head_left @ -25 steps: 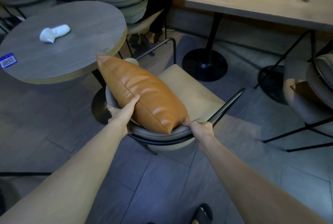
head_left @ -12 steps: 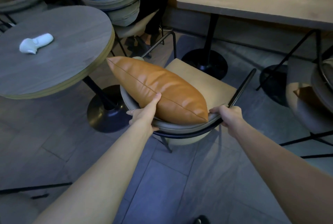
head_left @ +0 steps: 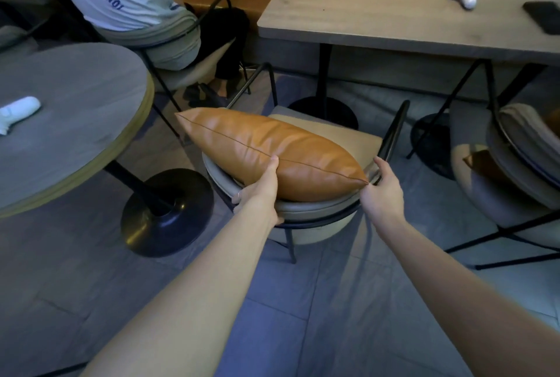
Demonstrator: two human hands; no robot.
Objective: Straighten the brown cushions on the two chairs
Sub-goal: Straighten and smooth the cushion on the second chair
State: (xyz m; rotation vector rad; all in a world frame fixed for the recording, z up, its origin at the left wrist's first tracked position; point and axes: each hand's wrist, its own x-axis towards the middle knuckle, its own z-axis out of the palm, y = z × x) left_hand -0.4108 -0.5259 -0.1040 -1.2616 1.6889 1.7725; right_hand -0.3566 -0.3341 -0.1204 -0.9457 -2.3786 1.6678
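I am standing behind the nearer chair [head_left: 306,213], looking down over its curved backrest, and I am partway through the first of the two jobs. The brown cushion [head_left: 266,152] stands on its long edge on the tan seat, leaning against the inside of the backrest, its seam running on a slant from the upper left corner down to the lower right corner. My left hand [head_left: 257,194] is wrapped around the near side of the cushion, thumb pressed on its top face by the seam and the other fingers tucked out of sight between cushion and backrest, so it is gripping the cushion. My right hand [head_left: 383,191] is at the cushion's right corner, where the backrest meets the black armrest rail; the fingers curl there, but I cannot tell whether they pinch the corner, hold the rail or just touch both. To my eye this cushion is nearly upright but still sits skewed, its left end further out than its right, so it needs squaring and centring before I let go. The second chair [head_left: 515,176] stands to my right, well apart from my hands, and a second brown cushion [head_left: 481,164] shows only as a dark corner wedged low against its back, mostly hidden. That one looks untouched, so I judge roughly half the work remains.
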